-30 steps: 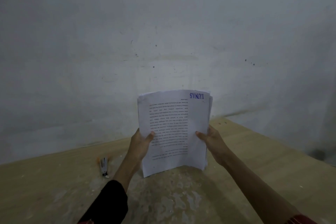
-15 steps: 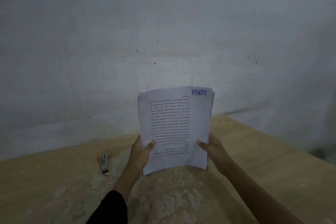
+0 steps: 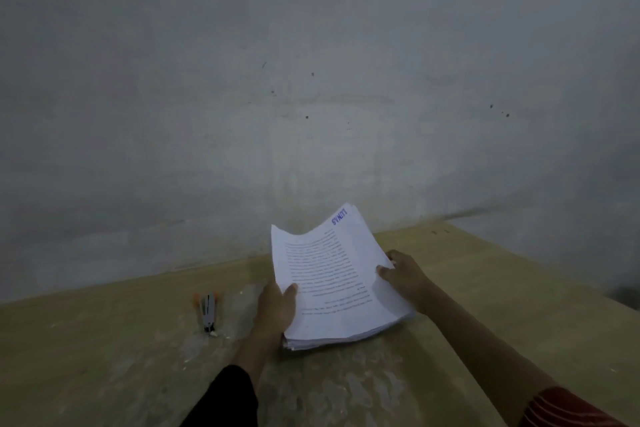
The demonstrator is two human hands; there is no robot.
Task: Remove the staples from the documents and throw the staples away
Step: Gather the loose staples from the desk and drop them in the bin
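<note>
Both hands have hold of the stack of documents (image 3: 332, 281), one on each long edge. The left hand (image 3: 277, 308) grips the left edge near its lower end, thumb laid over the top sheet and fingers tucked out of sight beneath the pile. The right hand (image 3: 405, 279) takes the opposite edge a little farther up, thumb on top and fingers curled under. Between the two grips the stack lies tilted. Its near end is down at the table (image 3: 104, 357), though I cannot tell whether it touches, and its far end rises beyond the hands toward the wall (image 3: 311, 80), where the top sheet bows upward. The print runs upside down from where the person stands, with a purple heading (image 3: 340, 217) at the far right corner, well past the right thumb. Any staple in the pile is too small to make out. Left of the left hand and apart from it, a small grey-and-orange tool (image 3: 208, 312) lies on the table, pointing toward the wall, with a pale scrap (image 3: 214, 334) just at its near end. Behind the left hand a black sleeve (image 3: 225, 399) covers the forearm. Behind the right hand the forearm is bare up to a red sleeve (image 3: 568, 409).
</note>
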